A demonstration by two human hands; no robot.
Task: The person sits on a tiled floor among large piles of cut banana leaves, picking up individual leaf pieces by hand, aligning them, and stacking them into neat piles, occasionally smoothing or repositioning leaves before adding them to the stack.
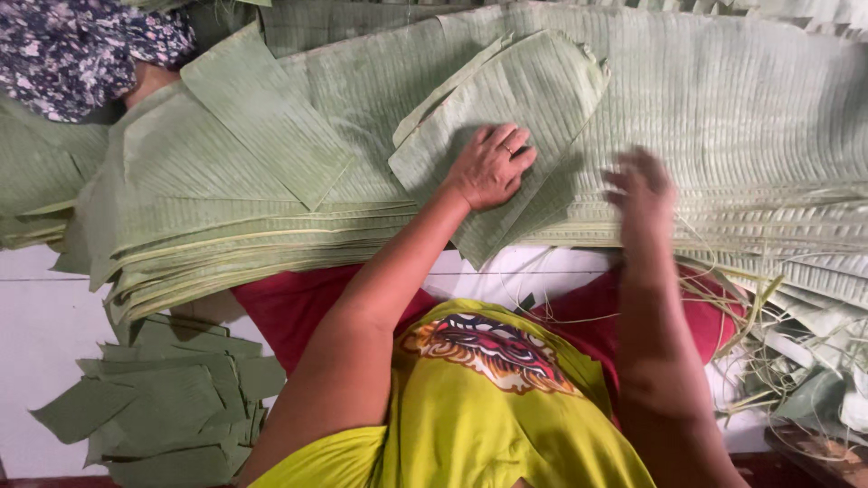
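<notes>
Left hand [491, 167] lies flat, fingers spread; right hand [640, 192] hovers, blurred.

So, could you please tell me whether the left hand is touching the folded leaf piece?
Touching. The head view shows the left hand pressed flat, palm down, on the folded leaf piece.

White floor [36, 334] carries everything. Big stack of green leaf sheets [271, 217] lies straight on it ahead of you, small pile of leaf offcuts [172, 398] lower left, stripped leaf ribs and scraps [805, 361] right.
</notes>
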